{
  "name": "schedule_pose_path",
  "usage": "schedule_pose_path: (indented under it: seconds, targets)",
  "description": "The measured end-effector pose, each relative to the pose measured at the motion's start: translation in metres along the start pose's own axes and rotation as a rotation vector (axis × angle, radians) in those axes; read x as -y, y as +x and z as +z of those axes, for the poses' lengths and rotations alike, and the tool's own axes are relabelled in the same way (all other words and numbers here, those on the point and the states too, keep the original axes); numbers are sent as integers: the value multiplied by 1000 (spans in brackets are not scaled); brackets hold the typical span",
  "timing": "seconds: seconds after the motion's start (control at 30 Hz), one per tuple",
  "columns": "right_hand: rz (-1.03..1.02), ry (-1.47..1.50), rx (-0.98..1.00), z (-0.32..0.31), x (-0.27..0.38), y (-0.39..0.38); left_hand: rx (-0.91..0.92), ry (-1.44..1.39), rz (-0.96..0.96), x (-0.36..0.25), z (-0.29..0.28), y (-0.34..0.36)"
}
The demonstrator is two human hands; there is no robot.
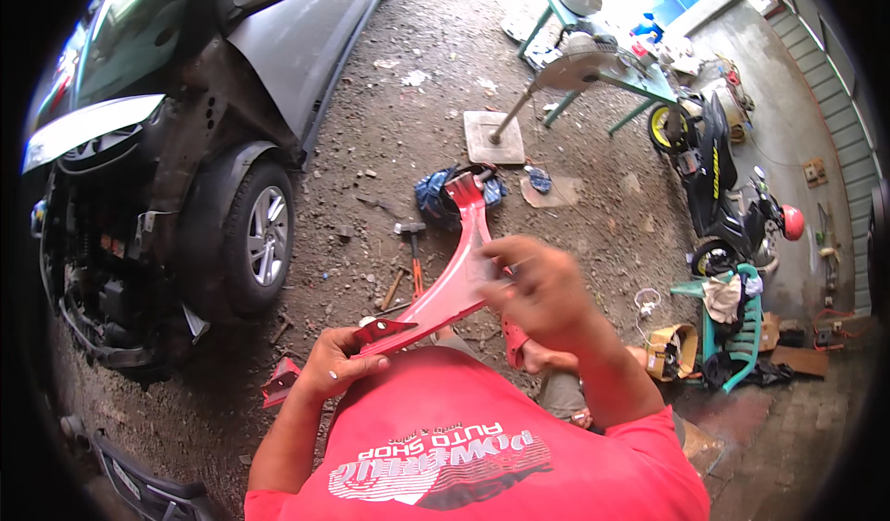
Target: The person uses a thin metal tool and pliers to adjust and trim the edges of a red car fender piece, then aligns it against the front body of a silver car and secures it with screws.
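Note:
A curved red car fender [443, 285] lies across the front of me, its narrow end pointing away and its wide end near my red shirt. My left hand [341, 363] is closed around its near left end, thumb on top beside a dark red flange. A red bent end [281, 382] shows to the left of that wrist; whether it joins the fender is hidden by the hand. Over the fender's right edge, my right hand [540, 289] is smeared by motion, its fingers bent toward the panel. I cannot tell whether they touch it or pinch anything.
At left stands a grey car [306, 48] with its front stripped. A hammer [413, 252] and a blue bag [434, 196] lie on gravel beyond the fender. Farther off are a fan [575, 69], a green table [640, 83] and a motorcycle [712, 169]; a green chair [742, 336] is right.

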State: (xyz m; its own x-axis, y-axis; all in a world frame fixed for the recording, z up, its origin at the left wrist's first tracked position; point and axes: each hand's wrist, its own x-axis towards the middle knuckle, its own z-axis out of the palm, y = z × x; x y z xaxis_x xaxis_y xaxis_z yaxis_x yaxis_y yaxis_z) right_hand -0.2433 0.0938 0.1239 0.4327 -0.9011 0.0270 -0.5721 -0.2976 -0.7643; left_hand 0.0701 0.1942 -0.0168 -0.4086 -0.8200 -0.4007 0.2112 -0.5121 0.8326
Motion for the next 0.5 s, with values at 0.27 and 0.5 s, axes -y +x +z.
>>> schedule_pose_path:
  seconds: [0.27, 0.5]
  targets:
    - [860, 478, -272, -16, -305, 11, -29, 292, -13, -66, 15, -32]
    - [1060, 1127, 75, 62, -381, 98, -91, 374, 93, -63, 34, -57]
